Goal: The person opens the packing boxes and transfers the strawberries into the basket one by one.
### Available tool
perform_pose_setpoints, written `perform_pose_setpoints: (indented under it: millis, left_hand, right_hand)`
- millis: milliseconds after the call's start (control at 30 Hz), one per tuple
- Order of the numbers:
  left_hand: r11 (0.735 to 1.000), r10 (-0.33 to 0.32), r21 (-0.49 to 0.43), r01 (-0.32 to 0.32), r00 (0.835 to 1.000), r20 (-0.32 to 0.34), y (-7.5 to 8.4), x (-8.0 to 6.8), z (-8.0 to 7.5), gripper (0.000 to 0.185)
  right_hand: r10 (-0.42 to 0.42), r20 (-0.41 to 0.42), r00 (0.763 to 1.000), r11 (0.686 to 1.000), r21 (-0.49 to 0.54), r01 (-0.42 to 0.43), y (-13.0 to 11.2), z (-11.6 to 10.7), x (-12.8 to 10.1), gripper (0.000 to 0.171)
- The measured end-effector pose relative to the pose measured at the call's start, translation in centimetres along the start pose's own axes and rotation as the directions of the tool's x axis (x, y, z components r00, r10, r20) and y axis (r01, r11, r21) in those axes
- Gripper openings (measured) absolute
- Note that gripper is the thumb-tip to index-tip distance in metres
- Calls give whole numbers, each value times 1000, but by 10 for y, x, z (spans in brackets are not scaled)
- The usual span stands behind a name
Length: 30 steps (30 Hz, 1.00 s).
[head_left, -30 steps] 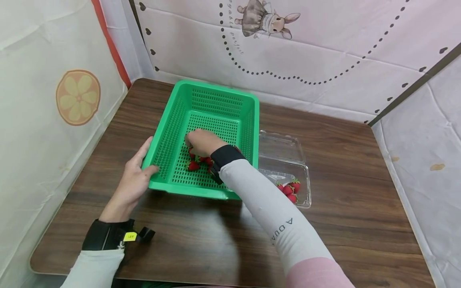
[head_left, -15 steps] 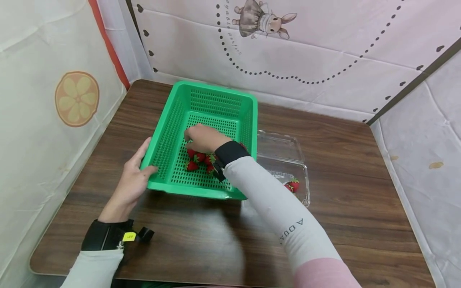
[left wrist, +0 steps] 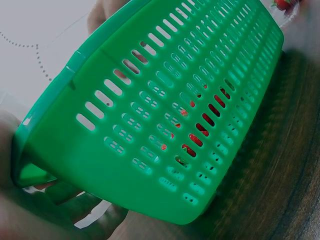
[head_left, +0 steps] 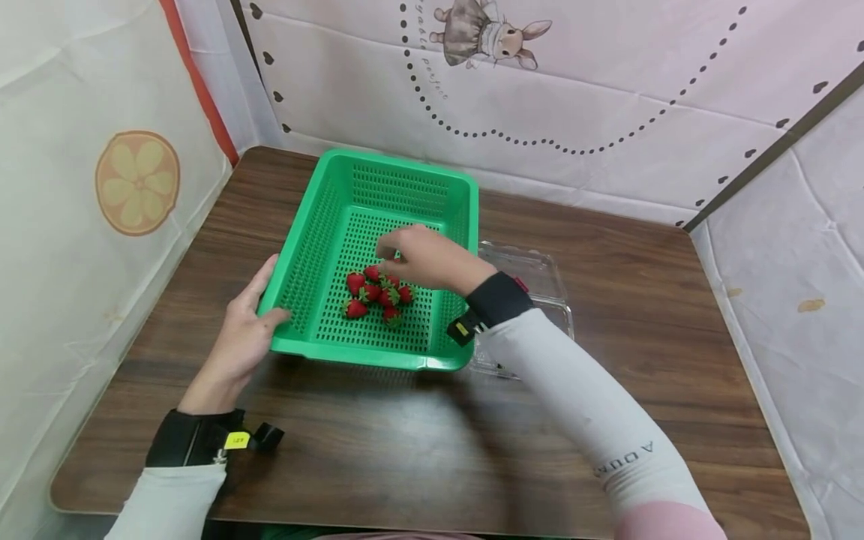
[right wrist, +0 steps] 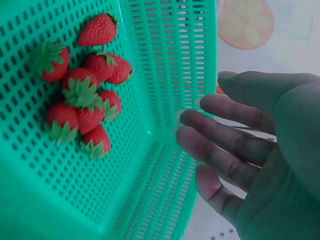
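Note:
A green perforated plastic basket (head_left: 364, 354) stands on the table, with several red strawberries (head_left: 369, 294) clustered on its floor. My left hand (head_left: 244, 334) grips the basket's left side, thumb over the rim and fingers outside. My right hand (head_left: 432, 259) is above the basket's right half, its fingers loosely bent with nothing between them. Seen from the right wrist, the right hand (right wrist: 250, 145) is apart from the strawberries (right wrist: 82, 90), which have green leafy tops. Through the basket's slots, the left wrist view shows red berries (left wrist: 202, 130) inside.
A clear plastic clamshell box (head_left: 529, 270) lies open to the basket's right, partly behind the right forearm. One strawberry (left wrist: 283, 4) shows at the left wrist view's upper right. White printed cloth (head_left: 607, 90) walls the wooden table (head_left: 648, 315) at the back and sides.
My right hand has lifted off the strawberries and drawn right, its fingers coming away from the cluster, which is now uncovered. The left hand keeps its grip on the basket.

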<state>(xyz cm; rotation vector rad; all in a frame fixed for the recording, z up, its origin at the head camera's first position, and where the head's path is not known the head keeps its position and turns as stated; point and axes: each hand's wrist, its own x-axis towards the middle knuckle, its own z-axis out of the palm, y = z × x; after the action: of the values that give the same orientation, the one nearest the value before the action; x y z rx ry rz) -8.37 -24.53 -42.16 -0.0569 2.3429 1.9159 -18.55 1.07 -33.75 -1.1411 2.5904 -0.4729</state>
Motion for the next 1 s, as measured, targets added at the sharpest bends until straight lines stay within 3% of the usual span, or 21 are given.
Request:
perform_pose_setpoints:
  millis: [233,433,533,633,767,1000]
  left_hand:
    - [1000,-17,-6,17,1000,8,-1,2,1,79]
    - [1000,-21,3,21,1000,9,-1,3,2,79]
    - [999,-32,9,32,999,6,0,2,2,79]
    - [999,-41,19,41,999,0,0,1,2,80]
    - [999,-40,25,40,999,3,-1,2,1,79]
    - [999,-39,30,38,999,15,-2,4,1,78]
  right_hand:
    - [18,-110,994,1000,13,-16,11,-4,-43,23]
    - [60,-268,962,995,90,-37,26,0,-89,15]
    - [114,-302,947,989,122,-81,35,1,-112,13]
    - [166,-282,945,983,123,-137,47,3,-134,12]
    - [210,-196,958,976,108,-192,65,10,-157,14]
    - [250,-71,966,967,75,-245,90,32,-174,22]
